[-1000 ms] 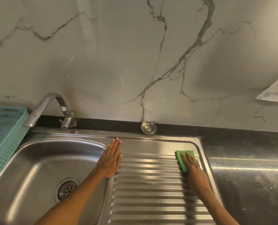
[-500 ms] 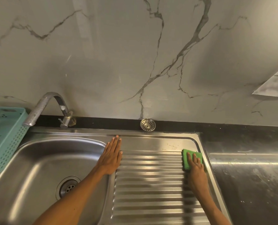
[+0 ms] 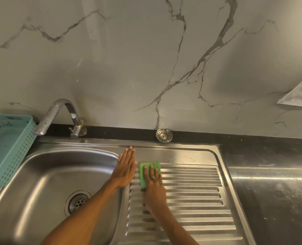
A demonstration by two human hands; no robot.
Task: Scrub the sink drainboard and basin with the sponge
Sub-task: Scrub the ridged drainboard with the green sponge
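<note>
A green sponge (image 3: 143, 174) lies flat on the far left corner of the ribbed steel drainboard (image 3: 191, 200). My right hand (image 3: 153, 183) presses on the sponge with straight fingers, a ring on one finger. My left hand (image 3: 125, 168) rests flat, fingers straight, on the rim between the drainboard and the steel basin (image 3: 46, 183), right beside the sponge. The basin's drain (image 3: 77, 202) sits at its bottom.
A curved tap (image 3: 58, 114) reaches over the basin's back left. A teal perforated basket (image 3: 7, 147) stands at the left edge. A loose metal strainer (image 3: 163, 135) lies on the black ledge behind the drainboard. Dark counter (image 3: 274, 183) extends right; a paper (image 3: 300, 96) hangs on the marble wall.
My right hand has slid the sponge from the drainboard's far right corner across to its far left, next to my left hand. The left hand has stayed in place.
</note>
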